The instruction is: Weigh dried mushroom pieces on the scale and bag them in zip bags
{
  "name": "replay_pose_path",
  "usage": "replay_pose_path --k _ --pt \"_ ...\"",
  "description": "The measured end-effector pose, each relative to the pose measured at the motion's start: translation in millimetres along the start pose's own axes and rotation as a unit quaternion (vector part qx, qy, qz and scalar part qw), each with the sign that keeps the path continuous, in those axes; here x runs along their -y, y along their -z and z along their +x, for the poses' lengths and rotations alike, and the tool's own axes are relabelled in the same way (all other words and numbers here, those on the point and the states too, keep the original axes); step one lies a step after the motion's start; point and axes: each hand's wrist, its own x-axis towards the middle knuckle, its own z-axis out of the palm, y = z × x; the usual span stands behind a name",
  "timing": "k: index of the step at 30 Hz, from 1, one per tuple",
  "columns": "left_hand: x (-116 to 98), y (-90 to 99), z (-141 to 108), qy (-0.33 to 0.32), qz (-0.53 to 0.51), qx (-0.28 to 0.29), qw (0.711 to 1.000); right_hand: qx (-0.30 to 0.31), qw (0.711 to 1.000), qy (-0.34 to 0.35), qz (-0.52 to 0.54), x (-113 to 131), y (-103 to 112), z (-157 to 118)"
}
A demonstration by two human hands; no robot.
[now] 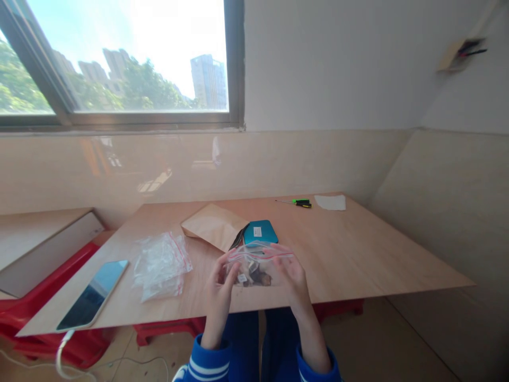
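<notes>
Between my two hands is a clear zip-lock bag [260, 260] with a red seal line along its top. Small dark parts and a whitish piece show through its plastic, too blurred to name. My left hand [223, 278] grips the bag's left side, thumb in front. On the right side my right hand [293, 273] pinches the bag near the seal. Just behind it lie a teal flat case [261, 231] with a white label and a brown paper envelope [214, 225]. Left of my hands, a pile of clear zip-lock bags [161, 265] rests on the wooden table [358, 254].
A phone [94, 294] with a white cable lies at the table's left edge. Toward the back are screwdrivers [301, 202] and a white paper piece [331, 202]. Red stools [170, 327] stand under the board, and a wall runs behind it.
</notes>
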Motion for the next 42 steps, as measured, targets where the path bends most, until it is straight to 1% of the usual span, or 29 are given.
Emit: replay_pose_path --k 2,3,4,5,7,9,11,12,13,14,17,18,19,22,24,27,29,31,32,35,37,39,42 --pt "2.9 0.3 -2.1 -0.008 0.015 -0.008 1.000 -0.033 0.997 0.042 -0.059 7.4 3.7 -0.8" --pt "3.7 0.5 -3.3 -0.015 0.026 -0.001 1.000 -0.052 0.990 0.073 -0.109 11.8 4.6 -0.9" --pt "4.0 0.6 -4.6 -0.022 0.040 0.009 0.999 -0.057 0.979 0.108 -0.166 16.3 4.5 -0.5" --pt "3.9 0.5 -5.9 -0.029 0.055 0.019 0.998 -0.044 0.963 0.142 -0.223 20.4 3.4 0.5" --pt "3.0 0.3 -8.1 -0.044 0.080 0.028 0.995 0.029 0.928 0.191 -0.317 26.8 -1.7 4.3" --pt "2.3 0.9 -9.3 -0.057 0.091 0.017 0.994 0.101 0.902 0.211 -0.364 29.9 -8.8 10.3" --pt "2.2 2.7 -9.3 -0.066 0.095 0.002 0.993 0.140 0.890 0.219 -0.375 30.7 -15.8 16.7" --pt "2.4 3.8 -9.0 -0.068 0.099 -0.003 0.993 0.143 0.890 0.224 -0.371 30.8 -19.0 19.3" --pt "2.7 4.7 -8.7 -0.068 0.102 -0.002 0.992 0.131 0.894 0.230 -0.362 31.0 -22.1 21.2" --pt "2.9 5.3 -8.5 -0.067 0.104 0.006 0.992 0.106 0.901 0.233 -0.350 31.3 -25.0 22.2" --pt "2.9 3.6 -8.6 -0.071 0.095 0.031 0.992 0.001 0.931 0.221 -0.292 33.3 -32.0 19.6" --pt "2.9 2.2 -8.9 -0.074 0.088 0.029 0.993 -0.019 0.939 0.210 -0.271 33.9 -33.0 17.4" --pt "3.1 0.8 -9.3 -0.074 0.080 0.022 0.994 -0.025 0.946 0.200 -0.254 34.1 -32.7 14.8" --pt "4.7 -0.7 -9.9 -0.046 0.043 -0.024 0.998 0.000 0.956 0.180 -0.233 30.4 -22.6 7.5" --pt "6.1 0.9 -9.5 -0.018 0.004 -0.071 0.997 0.021 0.964 0.152 -0.216 22.7 -10.4 3.9" --pt "6.7 3.8 -8.2 0.005 -0.057 -0.134 0.989 0.065 0.986 0.071 -0.138 5.5 4.8 0.4" --pt "6.1 4.5 -7.8 0.016 -0.084 -0.145 0.986 0.104 0.991 0.012 -0.078 -5.7 7.7 -1.2" --pt "4.9 5.3 -8.2 0.026 -0.098 -0.133 0.986 0.112 0.993 -0.027 -0.035 -13.8 5.3 -2.4" --pt "4.1 6.2 -8.5 0.031 -0.103 -0.120 0.987 0.097 0.994 -0.037 -0.022 -16.4 3.2 -2.9" --pt "1.8 11.0 -8.6 0.046 -0.097 -0.070 0.992 0.019 0.999 -0.041 -0.007 -19.6 -0.9 -3.6" --pt "0.6 14.2 -6.5 0.054 -0.067 -0.046 0.995 -0.006 0.999 -0.043 -0.005 -19.4 0.0 -3.8" --pt "-0.4 15.2 -1.9 0.055 -0.025 -0.036 0.998 -0.010 0.999 -0.042 -0.007 -17.9 2.6 -4.0" --pt "-2.7 13.1 8.6 0.028 0.023 -0.028 0.999 -0.018 0.999 -0.028 -0.031 -14.7 7.2 -4.1"
